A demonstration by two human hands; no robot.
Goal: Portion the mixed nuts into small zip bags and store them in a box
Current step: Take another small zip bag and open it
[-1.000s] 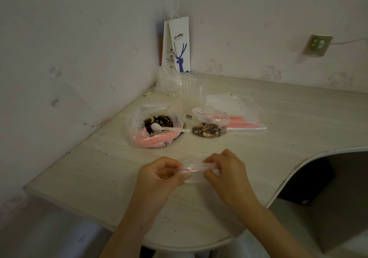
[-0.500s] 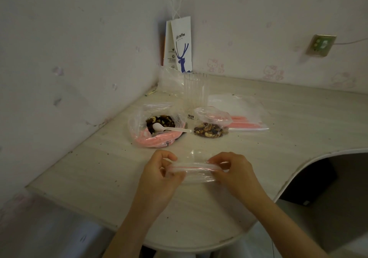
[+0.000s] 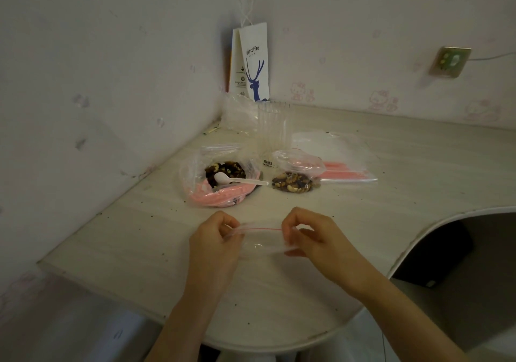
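I hold a small clear zip bag (image 3: 261, 240) with a red seal line over the near part of the table. My left hand (image 3: 216, 238) pinches its left end and my right hand (image 3: 312, 236) pinches its right end, and its mouth is spread apart between them. Behind them lies a large open bag of mixed nuts (image 3: 220, 178) with a white plastic spoon (image 3: 237, 180) resting in it. To its right a small zip bag filled with nuts (image 3: 293, 180) lies on the table.
A flat stack of spare zip bags (image 3: 337, 163) lies behind the filled one. A clear plastic container (image 3: 272, 127) and a white paper coffee bag (image 3: 254, 65) stand in the corner by the walls. The table (image 3: 405, 194) curves inward at the right.
Both hands have moved slightly away from me with the small bag. Its mouth, pressed flat a second ago, now gapes between my fingers.
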